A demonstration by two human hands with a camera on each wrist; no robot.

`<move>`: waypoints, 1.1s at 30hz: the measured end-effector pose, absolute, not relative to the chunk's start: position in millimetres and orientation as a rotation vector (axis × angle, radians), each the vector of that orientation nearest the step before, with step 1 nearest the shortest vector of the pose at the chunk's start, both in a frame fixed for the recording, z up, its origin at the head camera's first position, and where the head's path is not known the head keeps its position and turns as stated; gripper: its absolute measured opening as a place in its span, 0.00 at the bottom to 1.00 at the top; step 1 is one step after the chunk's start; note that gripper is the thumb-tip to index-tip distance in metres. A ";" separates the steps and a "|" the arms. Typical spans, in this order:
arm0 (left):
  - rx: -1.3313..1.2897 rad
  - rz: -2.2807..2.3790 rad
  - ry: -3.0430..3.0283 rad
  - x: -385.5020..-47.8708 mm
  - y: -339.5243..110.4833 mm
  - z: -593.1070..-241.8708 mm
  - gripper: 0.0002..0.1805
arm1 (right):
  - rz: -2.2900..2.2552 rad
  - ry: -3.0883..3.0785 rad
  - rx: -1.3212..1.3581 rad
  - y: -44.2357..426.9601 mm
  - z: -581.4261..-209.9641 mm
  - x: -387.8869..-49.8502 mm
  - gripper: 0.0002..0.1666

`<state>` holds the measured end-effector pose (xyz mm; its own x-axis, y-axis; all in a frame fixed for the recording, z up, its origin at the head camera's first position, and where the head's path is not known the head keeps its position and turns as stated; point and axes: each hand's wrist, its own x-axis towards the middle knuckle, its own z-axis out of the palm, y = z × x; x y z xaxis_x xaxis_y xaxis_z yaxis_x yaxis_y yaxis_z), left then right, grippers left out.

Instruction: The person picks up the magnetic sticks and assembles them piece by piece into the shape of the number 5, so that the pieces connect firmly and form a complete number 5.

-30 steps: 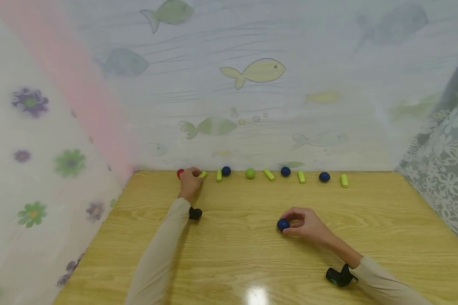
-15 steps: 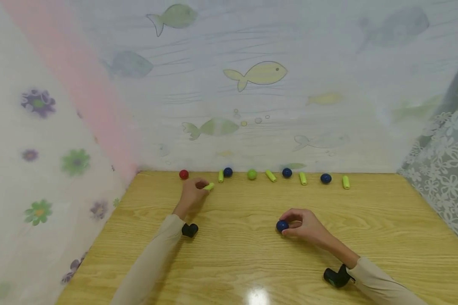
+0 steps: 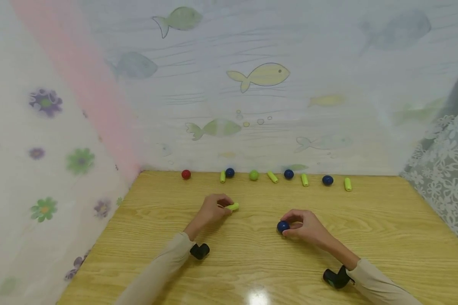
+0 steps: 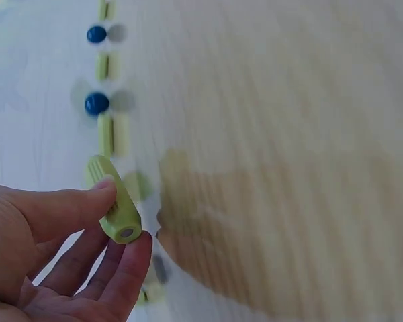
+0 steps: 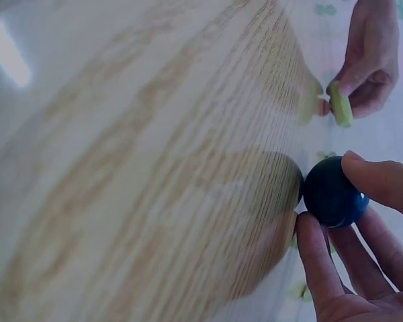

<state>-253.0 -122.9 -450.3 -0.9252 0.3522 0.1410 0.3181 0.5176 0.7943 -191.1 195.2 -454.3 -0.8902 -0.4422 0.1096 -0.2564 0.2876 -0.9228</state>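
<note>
My left hand (image 3: pixel 213 208) pinches a yellow-green rod (image 4: pixel 114 201) between thumb and fingers, over the left-centre part of the table. The rod has grooved sides and a round recess in its end. To the right, my right hand (image 3: pixel 309 225) grips a dark blue ball (image 5: pixel 334 192) between thumb and fingertips, at or just above the tabletop. A gap of bare wood lies between the two hands. In the right wrist view the left hand (image 5: pixel 373 64) with its rod shows beyond the ball.
Along the wooden table's (image 3: pixel 236 262) back edge runs a row: a red ball (image 3: pixel 186 174), a green ball (image 3: pixel 253 175), blue balls (image 3: pixel 289 174) and several yellow-green rods (image 3: pixel 304 180). Behind stands a fish-patterned curtain (image 3: pixel 267 123); a flowered one (image 3: pixel 80 161) hangs at left.
My left hand has drawn the yellow-green rod out of the back row, from beside the red ball, toward me and to the right. My right hand stays nearly still with the blue ball.
</note>
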 end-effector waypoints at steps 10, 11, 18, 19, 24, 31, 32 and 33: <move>0.706 1.369 2.619 -233.7 -95.9 -450.9 0.09 | -1.627 2.397 -0.598 192.7 -455.2 -193.4 0.18; 0.715 1.366 2.610 -232.0 -93.3 -451.0 0.09 | -1.622 2.402 -0.595 192.5 -455.2 -193.7 0.18; 0.749 1.359 2.557 -219.6 -74.9 -452.2 0.09 | -1.612 2.422 -0.616 189.7 -453.3 -194.3 0.18; 0.756 1.357 2.554 -218.7 -71.6 -452.4 0.08 | -1.615 2.418 -0.620 189.7 -452.9 -194.6 0.18; 0.779 1.326 2.547 -215.4 -55.3 -451.7 0.08 | -1.612 2.422 -0.611 189.2 -452.6 -195.0 0.18; 0.795 1.306 2.538 -212.8 -41.0 -449.8 0.08 | -1.560 2.419 -0.680 188.6 -452.6 -197.1 0.19; 0.791 1.307 2.542 -212.9 -40.2 -450.0 0.08 | -1.548 2.424 -0.684 188.4 -452.5 -197.5 0.19; 0.787 1.309 2.546 -213.2 -39.7 -450.3 0.08 | -1.541 2.428 -0.689 188.2 -452.1 -197.9 0.20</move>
